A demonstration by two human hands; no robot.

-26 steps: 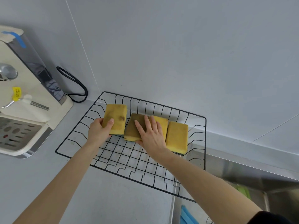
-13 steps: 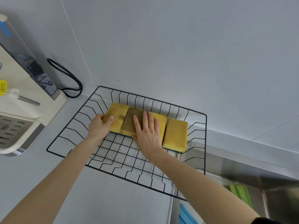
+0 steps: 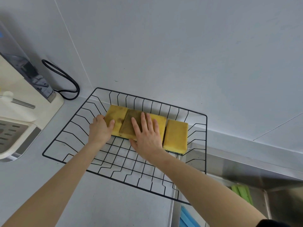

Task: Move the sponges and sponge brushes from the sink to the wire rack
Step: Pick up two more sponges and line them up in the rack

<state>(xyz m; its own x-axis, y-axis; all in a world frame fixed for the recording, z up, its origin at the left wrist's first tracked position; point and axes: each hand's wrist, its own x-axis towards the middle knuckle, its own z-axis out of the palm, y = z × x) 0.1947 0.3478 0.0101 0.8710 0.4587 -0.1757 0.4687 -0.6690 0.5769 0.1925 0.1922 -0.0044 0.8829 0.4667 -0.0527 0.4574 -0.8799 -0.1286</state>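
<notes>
Sponges [image 3: 176, 134] in wire rack [image 3: 205, 145]; left hand [image 3: 100, 129] seemingly grips one, right hand [image 3: 147, 135] flat on another.

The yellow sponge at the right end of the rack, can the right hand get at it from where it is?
Probably yes. The right hand lies flat on the middle sponges, right beside the right-end sponge, whose top is uncovered.

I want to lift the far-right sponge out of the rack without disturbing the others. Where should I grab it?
Probably pinch the rightmost sponge across its near and far short ends, coming from above. It lies flat in the wire rack, its left long side tight against the neighbouring sponge under the right hand, so that side gives fingers no room.
</notes>
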